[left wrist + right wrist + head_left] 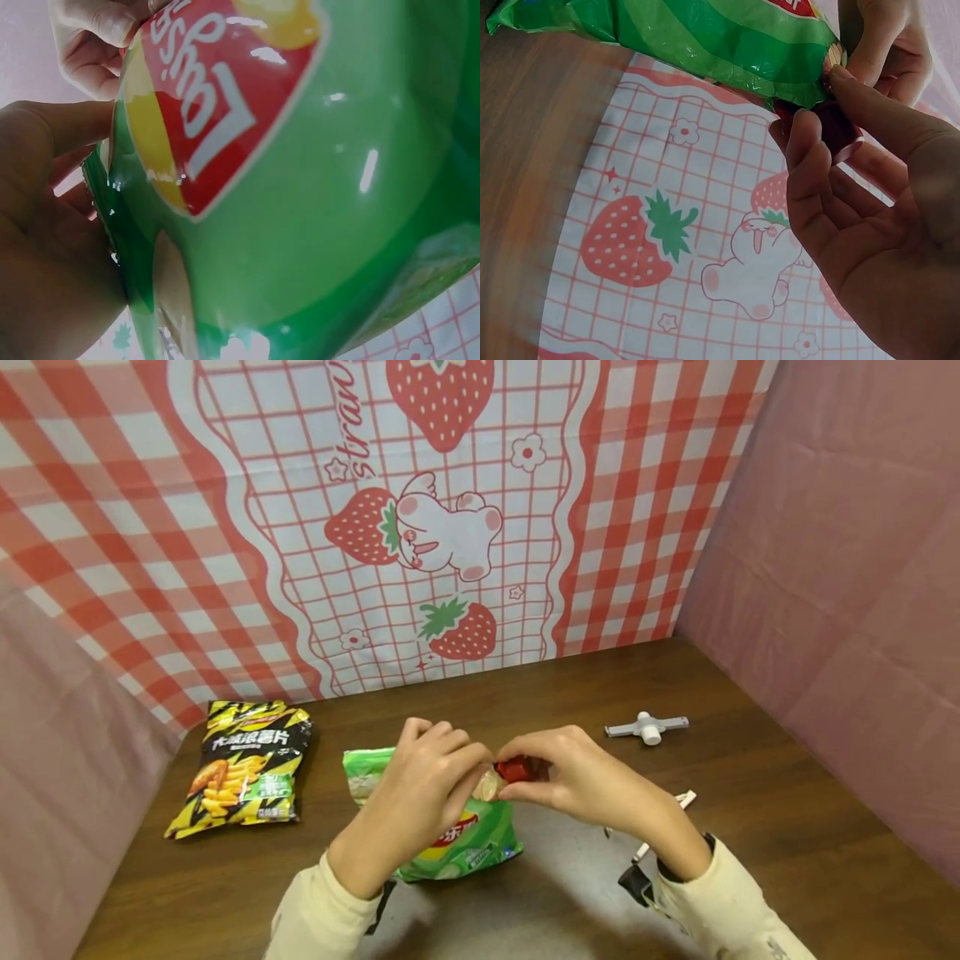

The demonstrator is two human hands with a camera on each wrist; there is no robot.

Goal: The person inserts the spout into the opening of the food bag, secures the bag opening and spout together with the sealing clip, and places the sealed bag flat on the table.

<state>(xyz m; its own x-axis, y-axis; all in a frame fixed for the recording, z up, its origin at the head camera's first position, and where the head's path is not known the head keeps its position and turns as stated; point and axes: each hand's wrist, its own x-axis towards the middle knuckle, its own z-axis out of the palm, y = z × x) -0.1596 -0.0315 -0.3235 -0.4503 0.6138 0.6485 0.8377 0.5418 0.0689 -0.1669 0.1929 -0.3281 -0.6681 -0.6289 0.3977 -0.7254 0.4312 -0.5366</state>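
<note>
A green Lay's chip bag [480,852] is held up over the table between both hands. My left hand [427,772] pinches the bag's upper edge, with the thumb on the near face. My right hand [573,772] holds a small glossy dark red object [516,768] between thumb and fingers, against the bag's corner; its exact kind cannot be told. In the right wrist view the red object [840,133] touches the bag's edge, beside the left fingers. The bag's printed front [300,225] fills most of the left wrist view.
A black and yellow chip bag [243,768] lies at the table's left. Toward the back right lies a grey bar-shaped tool with a white knob [649,730]. Thin white pieces [686,799] lie partly behind the right forearm. A strawberry-print cloth [465,535] hangs behind the table.
</note>
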